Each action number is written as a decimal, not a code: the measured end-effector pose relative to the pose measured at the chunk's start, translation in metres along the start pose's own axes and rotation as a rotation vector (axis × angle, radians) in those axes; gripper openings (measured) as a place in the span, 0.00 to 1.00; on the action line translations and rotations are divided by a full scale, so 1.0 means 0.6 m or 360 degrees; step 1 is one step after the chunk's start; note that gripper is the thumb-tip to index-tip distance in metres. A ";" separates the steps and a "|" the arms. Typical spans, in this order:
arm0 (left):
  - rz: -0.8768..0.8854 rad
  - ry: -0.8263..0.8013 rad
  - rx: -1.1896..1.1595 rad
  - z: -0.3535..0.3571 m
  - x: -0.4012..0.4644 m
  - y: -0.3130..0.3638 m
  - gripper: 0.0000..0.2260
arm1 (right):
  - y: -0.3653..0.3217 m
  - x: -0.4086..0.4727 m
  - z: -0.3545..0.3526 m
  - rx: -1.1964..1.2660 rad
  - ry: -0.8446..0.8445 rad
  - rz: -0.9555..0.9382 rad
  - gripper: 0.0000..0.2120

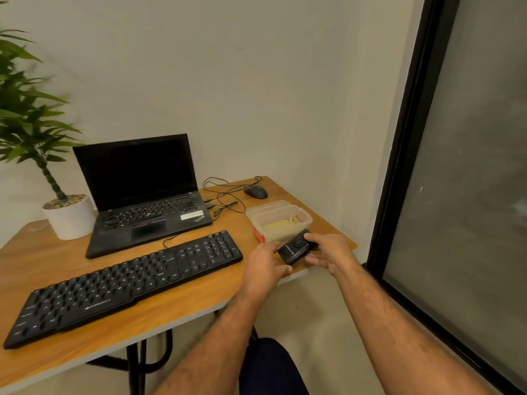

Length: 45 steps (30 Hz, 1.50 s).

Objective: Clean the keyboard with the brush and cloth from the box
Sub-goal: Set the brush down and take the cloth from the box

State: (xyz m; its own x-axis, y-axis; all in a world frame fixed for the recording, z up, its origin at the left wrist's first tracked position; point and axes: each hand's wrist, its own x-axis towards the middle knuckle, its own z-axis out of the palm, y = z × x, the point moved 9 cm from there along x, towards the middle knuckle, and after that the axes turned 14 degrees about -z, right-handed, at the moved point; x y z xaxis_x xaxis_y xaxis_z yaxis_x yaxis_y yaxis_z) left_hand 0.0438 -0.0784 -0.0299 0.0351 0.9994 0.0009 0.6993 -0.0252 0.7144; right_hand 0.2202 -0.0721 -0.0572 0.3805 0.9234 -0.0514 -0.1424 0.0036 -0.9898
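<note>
A long black keyboard (125, 283) lies slantwise across the wooden table (176, 309). At the table's right end stands a clear plastic box (281, 219) holding something yellow, perhaps a cloth; a red piece (259, 234) shows at its left corner. Just in front of the box is a small black device with white lettering (295, 250). My right hand (328, 252) grips it from the right, thumb on top. My left hand (263, 265) touches its left end with relaxed fingers. I cannot make out a brush.
An open black laptop (142, 192) sits behind the keyboard, with a white potted plant (70, 216) to its left. A black mouse (256, 191) and loose cables (225, 199) lie at the back right. A dark window frame (399, 155) rises on the right.
</note>
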 end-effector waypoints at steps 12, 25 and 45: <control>0.0079 0.0052 0.0019 0.054 0.072 0.030 0.22 | 0.007 0.105 -0.052 -0.0730 0.0002 0.0017 0.14; 0.0211 0.0342 0.0359 -0.083 0.171 0.061 0.13 | -0.144 0.155 0.038 -0.1557 -0.0276 -0.0774 0.05; -0.0007 0.0035 0.0354 -0.049 0.244 -0.001 0.17 | -0.046 0.214 0.223 -0.2472 -0.1113 -0.0792 0.13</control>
State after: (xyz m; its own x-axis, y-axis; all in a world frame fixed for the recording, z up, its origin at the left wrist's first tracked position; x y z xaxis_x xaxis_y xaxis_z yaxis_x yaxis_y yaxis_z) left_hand 0.0275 0.0690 -0.0096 0.0179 0.9997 0.0150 0.8398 -0.0232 0.5424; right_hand 0.1507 0.0976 -0.0190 -0.3688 0.9256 -0.0854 0.9263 0.3584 -0.1162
